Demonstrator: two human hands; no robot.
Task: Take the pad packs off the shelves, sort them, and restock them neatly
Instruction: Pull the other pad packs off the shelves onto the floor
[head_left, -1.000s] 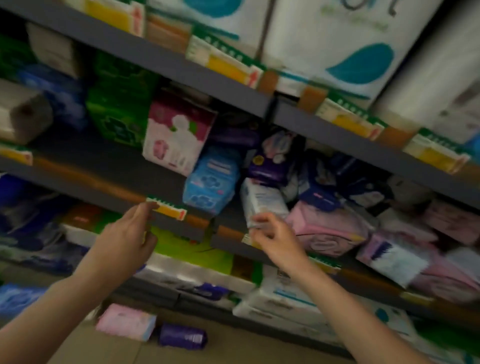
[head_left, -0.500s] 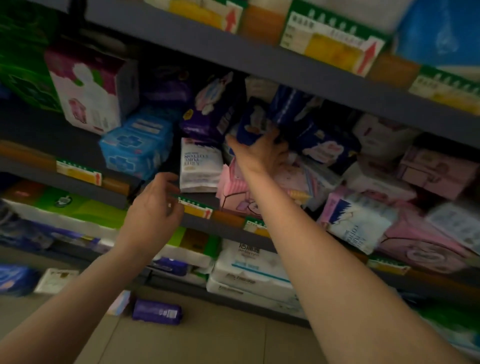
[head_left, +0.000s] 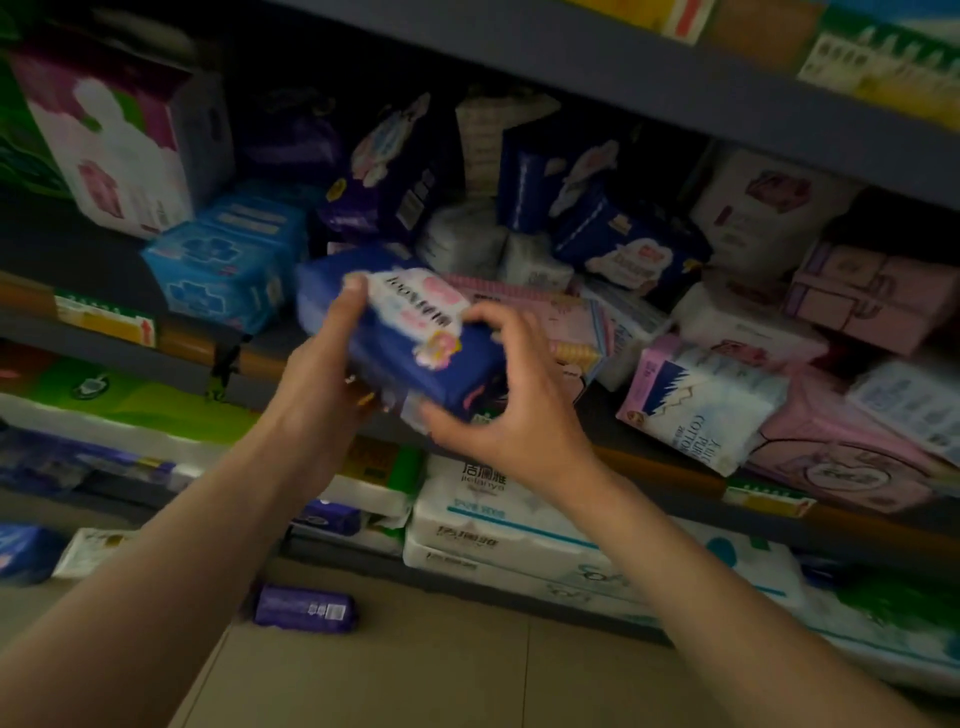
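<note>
The person is holding a dark blue pad pack (head_left: 410, 332) in front of the middle shelf (head_left: 104, 343), just off its front edge. The left hand (head_left: 317, 374) is gripping the pack's left end, thumb lying on top. The right hand (head_left: 511, 400) is curling round its right end, fingers bent, thumb underneath. Behind the pack, on that shelf, a jumble of pink, white and navy packs (head_left: 696, 410) is lying heaped. A purple pack (head_left: 305, 608) is lying on the floor below the shelf.
</note>
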